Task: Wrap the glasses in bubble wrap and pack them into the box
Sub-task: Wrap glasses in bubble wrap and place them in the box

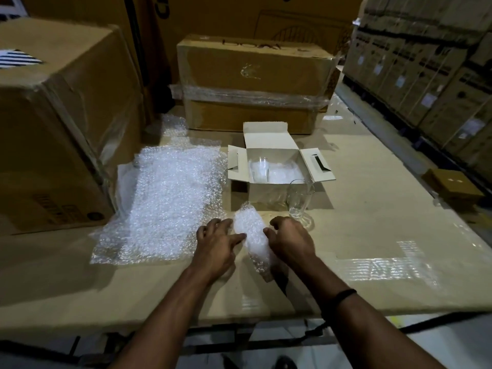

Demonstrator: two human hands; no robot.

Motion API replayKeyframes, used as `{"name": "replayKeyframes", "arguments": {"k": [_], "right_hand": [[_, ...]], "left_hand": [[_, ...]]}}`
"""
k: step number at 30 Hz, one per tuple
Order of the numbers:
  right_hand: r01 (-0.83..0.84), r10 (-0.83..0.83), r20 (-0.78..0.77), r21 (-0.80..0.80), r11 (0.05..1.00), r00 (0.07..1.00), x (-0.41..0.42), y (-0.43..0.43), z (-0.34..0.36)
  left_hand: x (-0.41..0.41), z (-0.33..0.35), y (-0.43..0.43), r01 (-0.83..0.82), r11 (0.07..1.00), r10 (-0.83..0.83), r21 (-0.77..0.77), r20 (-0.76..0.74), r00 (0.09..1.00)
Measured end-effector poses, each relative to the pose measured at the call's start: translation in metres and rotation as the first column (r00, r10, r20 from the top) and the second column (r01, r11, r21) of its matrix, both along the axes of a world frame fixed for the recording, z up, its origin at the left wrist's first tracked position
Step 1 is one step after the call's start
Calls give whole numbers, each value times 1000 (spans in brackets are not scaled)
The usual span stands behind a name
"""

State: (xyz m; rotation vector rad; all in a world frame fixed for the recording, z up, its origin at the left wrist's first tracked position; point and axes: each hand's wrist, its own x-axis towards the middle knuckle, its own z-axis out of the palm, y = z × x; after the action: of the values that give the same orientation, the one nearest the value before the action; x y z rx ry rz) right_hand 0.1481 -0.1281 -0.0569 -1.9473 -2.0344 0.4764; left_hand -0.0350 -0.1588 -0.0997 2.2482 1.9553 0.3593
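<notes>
A glass rolled in bubble wrap (253, 235) lies on the cardboard-covered table between my hands. My left hand (217, 242) rests on its left side with the fingers touching the wrap. My right hand (288, 239) curls over its right side and pinches the wrap. A bare clear glass (299, 198) stands upright just beyond my right hand. Behind it sits the small open white box (269, 187), holding one bare glass (261, 167) and some bubble wrap. A stack of bubble wrap sheets (170, 198) lies to the left.
A large brown carton (53, 123) stands at the left and a film-wrapped carton (253, 83) behind the white box. Stacked cartons (426, 75) line the right wall. A small brown box (452, 186) sits at the table's right edge.
</notes>
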Motion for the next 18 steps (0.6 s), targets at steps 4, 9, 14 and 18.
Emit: {"name": "replayKeyframes", "arguments": {"k": [4, 9, 14, 18], "right_hand": [[-29, 32, 12, -214, 976, 999, -5, 14, -11], [-122, 89, -218, -146, 982, 972, 22, 19, 9], [11, 3, -680, 16, 1000, 734, 73, 11, 45], [236, -137, -931, -57, 970, 339, 109, 24, 66]], "left_hand": [[1, 0, 4, -20, 1000, 19, 7, 52, 998], [7, -5, 15, -132, 969, 61, 208, 317, 946], [36, -5, 27, -146, 966, 15, 212, 521, 853], [73, -7, 50, -119, 993, 102, -11, 591, 801]]}}
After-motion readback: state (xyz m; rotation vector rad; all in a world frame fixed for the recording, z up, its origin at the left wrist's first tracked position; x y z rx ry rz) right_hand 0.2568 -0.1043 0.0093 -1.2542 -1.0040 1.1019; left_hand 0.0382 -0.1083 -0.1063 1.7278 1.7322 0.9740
